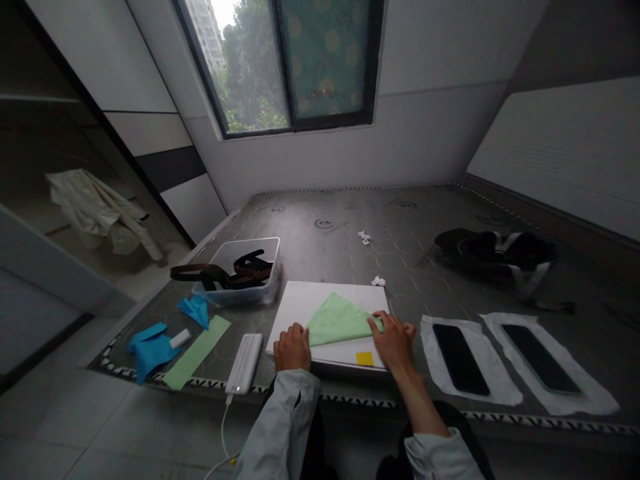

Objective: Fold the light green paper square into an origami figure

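A light green paper (337, 319), folded into a triangle, lies on a white board (305, 300) at the near edge of a grey mattress (350, 227). My left hand (293, 348) rests with curled fingers on the paper's left corner. The fingers of my right hand (394, 337) lie flat on the paper's right corner, pressing it down. A small yellow square (365, 359) sits on the board between my hands.
A clear plastic bin (240, 293) holding belts stands left of the board. Blue folded papers (150, 347), a green strip (197, 350) and a white power bank (245, 363) lie at the left. Two dark phones (460, 359) (540, 357) rest on white cloths at the right. Behind them sits a black bag (495, 250).
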`<state>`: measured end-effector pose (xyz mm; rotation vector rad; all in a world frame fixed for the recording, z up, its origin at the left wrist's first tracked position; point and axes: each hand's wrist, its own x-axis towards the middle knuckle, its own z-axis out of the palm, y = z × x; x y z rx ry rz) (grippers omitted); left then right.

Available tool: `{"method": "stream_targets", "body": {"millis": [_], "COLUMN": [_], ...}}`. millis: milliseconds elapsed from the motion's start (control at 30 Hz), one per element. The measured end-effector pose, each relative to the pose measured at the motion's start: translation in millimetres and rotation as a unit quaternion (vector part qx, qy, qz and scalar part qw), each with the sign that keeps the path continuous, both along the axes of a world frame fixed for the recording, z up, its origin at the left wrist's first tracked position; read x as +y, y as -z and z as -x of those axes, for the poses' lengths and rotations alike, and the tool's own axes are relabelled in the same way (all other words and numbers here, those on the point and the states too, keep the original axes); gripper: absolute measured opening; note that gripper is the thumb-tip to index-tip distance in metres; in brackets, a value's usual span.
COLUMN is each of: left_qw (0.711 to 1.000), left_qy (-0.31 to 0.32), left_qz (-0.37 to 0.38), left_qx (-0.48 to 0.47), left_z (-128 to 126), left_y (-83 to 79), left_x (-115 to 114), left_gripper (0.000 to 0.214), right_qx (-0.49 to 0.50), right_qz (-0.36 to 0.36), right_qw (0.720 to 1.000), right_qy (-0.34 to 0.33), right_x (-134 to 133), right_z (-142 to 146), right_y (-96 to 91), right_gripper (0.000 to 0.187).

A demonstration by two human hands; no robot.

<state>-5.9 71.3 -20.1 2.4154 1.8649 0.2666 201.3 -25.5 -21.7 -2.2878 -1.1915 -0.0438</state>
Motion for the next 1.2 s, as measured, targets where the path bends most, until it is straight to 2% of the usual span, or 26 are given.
{"method": "stream_targets", "body": {"millis": [267, 533, 700, 800, 900, 967, 1133, 1200], "left_qw": [0.999, 0.997, 0.997, 0.997, 0.998, 0.998, 0.996, 0.995], "left_qy": [-0.021, -0.031, -0.018, -0.011, -0.006, -0.003, -0.003, -0.002], "left_qz": [-0.03, -0.06, -0.058, -0.05, -0.039, -0.034, -0.043, -0.045], "left_qx": [-0.001, -0.033, -0.042, -0.049, -0.056, -0.059, -0.084, -0.088], "left_z": [-0.2, 2.1, 1.8, 2.1, 3.9, 5.3, 6.1, 5.6], "left_y": [3.6, 6.3, 6.4, 5.3, 3.5, 2.2, -0.8, -1.7], "left_x": [-1.9, -2.6, -2.7, -3.5, -4.1, -3.9, -2.0, -1.5], "left_gripper": [0.017, 0.018, 0.018, 0.018, 0.021, 0.025, 0.02, 0.025], "right_qx": [-0.038, -0.05, 0.019, 0.091, 0.124, 0.119, 0.099, 0.096], "right_qz": [0.002, 0.024, -0.044, -0.071, -0.027, 0.001, 0.018, 0.02], "right_qw": [0.999, 0.991, 0.985, 0.987, 0.991, 0.993, 0.995, 0.995], "right_qy": [0.036, 0.118, 0.163, 0.109, 0.029, 0.002, 0.006, 0.016], "right_x": [-7.7, -16.0, -20.3, -25.0, -30.5, -33.7, -36.8, -35.7], "right_z": [-4.3, -12.6, -24.7, -28.2, -26.0, -23.2, -18.8, -16.7], "right_y": [-2.5, -0.2, -2.2, -0.6, 3.7, 6.6, 8.0, 5.6], "right_gripper": [0.032, 0.029, 0.028, 0.035, 0.035, 0.031, 0.031, 0.033]}}
